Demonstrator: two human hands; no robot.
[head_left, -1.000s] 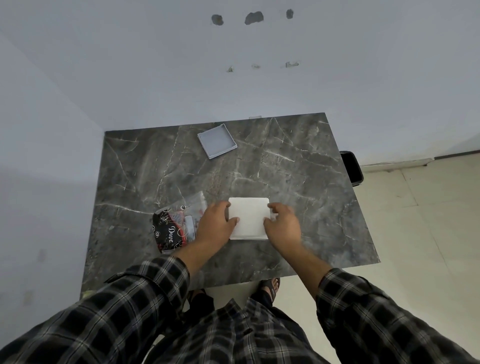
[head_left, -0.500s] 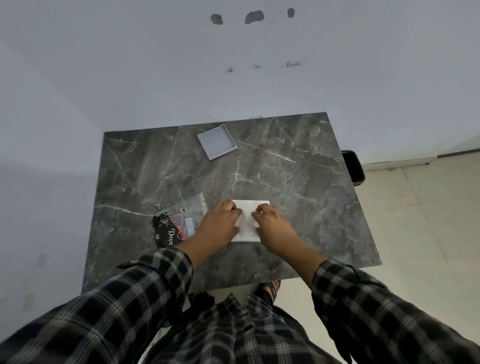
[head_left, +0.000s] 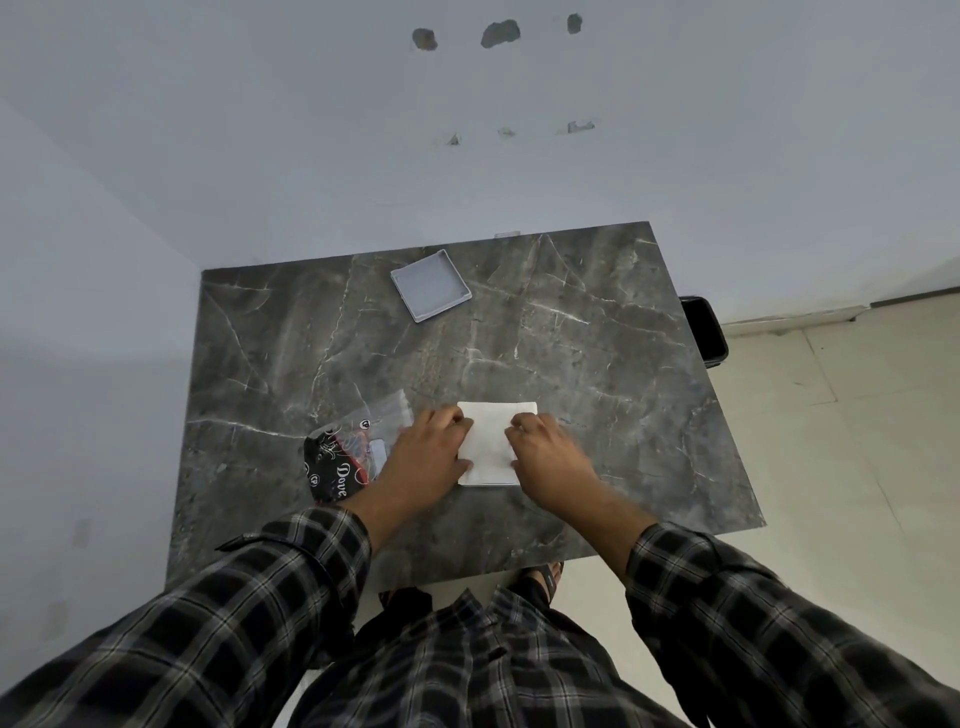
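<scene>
Napkin (head_left: 491, 449), white and square, laid flat on dark marbled table (head_left: 597, 374), toward 6 o'clock from the table's middle and short of the near edge. Flanked by both hands.

Left hand (head_left: 426, 454) set over the napkin's 9 o'clock edge, knuckles raised, fingers (head_left: 454, 418) bent with tips down on the white surface. Right hand (head_left: 548, 452) set over the 3 o'clock side, fingers (head_left: 519, 428) likewise curled, tips touching the napkin near its 1 o'clock corner. Could not be told for either hand whether a fold was pinched or the sheet merely pressed. Middle strip of the napkin left bare between the two hands, with far and near edges both visible.

Clear plastic bag (head_left: 379, 421) lying at 9 o'clock of the napkin, partly under the left hand and wrist, with a black printed packet (head_left: 332, 467) showing at its 7 o'clock end. Shallow grey square tray (head_left: 431, 286), turned cornerwise, well apart at 12 o'clock, near the table's far edge. Black container (head_left: 704, 327) at 2 o'clock, just beyond the table's side.

Checked sleeves (head_left: 291, 582) covering both arms short of the wrists. Pale wall (head_left: 467, 171) behind the table at 12 o'clock, marked with a few dark patches. Light tiled floor (head_left: 857, 467) at 3 o'clock.
</scene>
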